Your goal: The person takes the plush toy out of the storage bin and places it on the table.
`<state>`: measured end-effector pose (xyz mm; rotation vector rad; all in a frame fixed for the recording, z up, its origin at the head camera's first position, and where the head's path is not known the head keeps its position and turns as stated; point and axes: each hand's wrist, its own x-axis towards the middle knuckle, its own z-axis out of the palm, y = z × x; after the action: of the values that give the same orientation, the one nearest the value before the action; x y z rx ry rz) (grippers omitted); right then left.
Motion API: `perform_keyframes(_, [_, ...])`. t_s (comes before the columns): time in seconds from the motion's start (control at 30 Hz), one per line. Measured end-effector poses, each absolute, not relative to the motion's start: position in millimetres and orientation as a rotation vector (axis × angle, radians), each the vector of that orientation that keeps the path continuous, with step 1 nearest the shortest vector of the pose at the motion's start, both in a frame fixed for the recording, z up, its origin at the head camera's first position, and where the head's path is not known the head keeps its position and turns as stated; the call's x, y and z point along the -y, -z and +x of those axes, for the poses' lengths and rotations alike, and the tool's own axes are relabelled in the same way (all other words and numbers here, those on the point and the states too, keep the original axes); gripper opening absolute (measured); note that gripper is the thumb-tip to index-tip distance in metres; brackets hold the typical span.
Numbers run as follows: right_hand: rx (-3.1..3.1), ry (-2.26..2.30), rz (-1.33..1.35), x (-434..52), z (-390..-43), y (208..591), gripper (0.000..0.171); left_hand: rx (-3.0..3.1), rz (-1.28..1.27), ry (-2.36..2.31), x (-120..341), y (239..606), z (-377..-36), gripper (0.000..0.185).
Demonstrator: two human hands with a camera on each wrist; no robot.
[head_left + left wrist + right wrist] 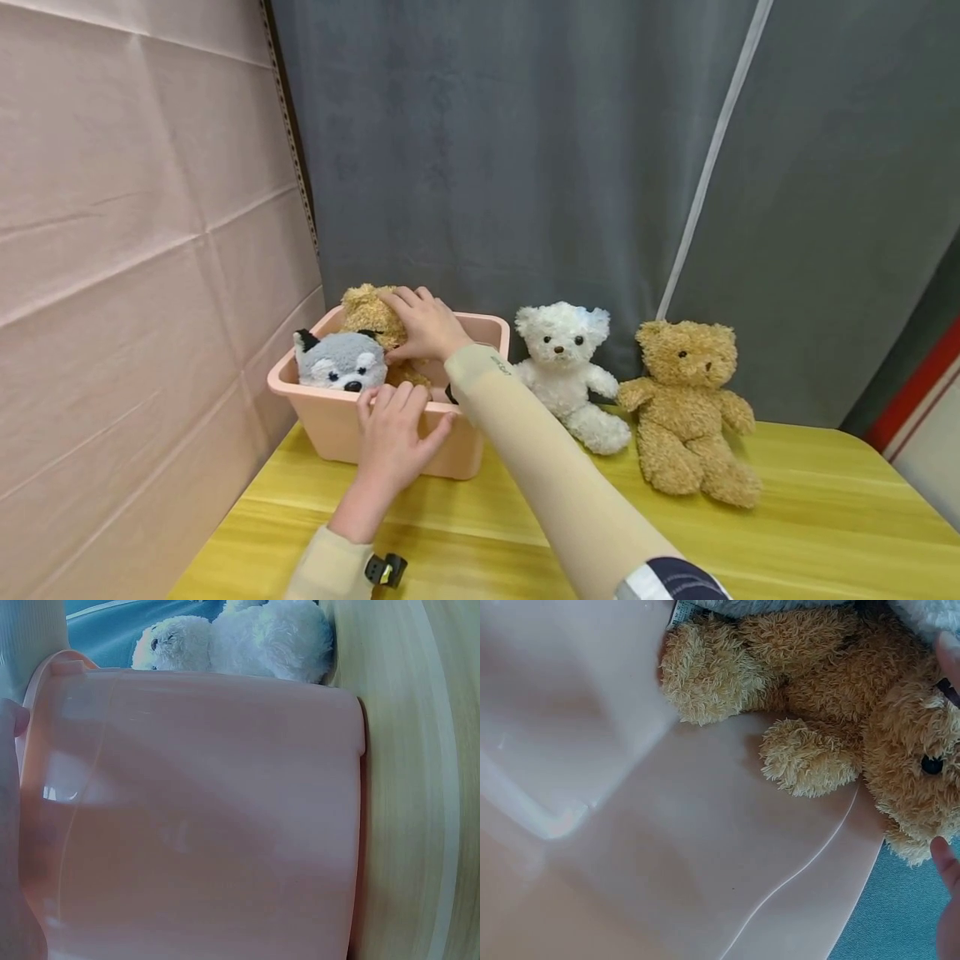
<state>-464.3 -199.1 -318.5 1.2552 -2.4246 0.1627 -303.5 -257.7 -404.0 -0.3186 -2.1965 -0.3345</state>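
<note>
A pink plastic bin (330,427) stands on the table with two plush toys in it. The front one is a grey-and-white husky plush (330,357), its head showing above the rim. Behind it leans a golden-brown teddy bear (366,312); the right wrist view shows its body and legs lying along the bin wall. My right hand (431,328) holds that bear's head, thumb at the face side and fingers over the top. My left hand (393,435) grips the bin's front rim, fingers hooked over it and thumb outside.
Right of the bin a white teddy bear (562,367) sits against the grey curtain (480,150). Beside it sits another brown teddy bear (686,408). A pink cloth wall (135,250) borders the yellow wooden table (817,492) on the left.
</note>
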Motion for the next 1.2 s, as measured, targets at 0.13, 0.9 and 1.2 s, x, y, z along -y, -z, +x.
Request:
perform_keyframes(0.13, [2.425,-0.178,1.246,198.8,-464.3,319.3,0.099,2.197,-0.315,0.331,257.0,404.8,-302.9,0.038])
perform_keyframes(0.9, [2.43,-0.247,1.249,198.2,-467.4,320.2,0.124,2.201,-0.305,0.33,255.4,402.3,-303.2,0.043])
perform_keyframes(1.2, [2.454,-0.143,1.272,196.6,-469.6,317.6,0.109,2.188,-0.31,0.341,253.2,400.2,-305.3,0.044])
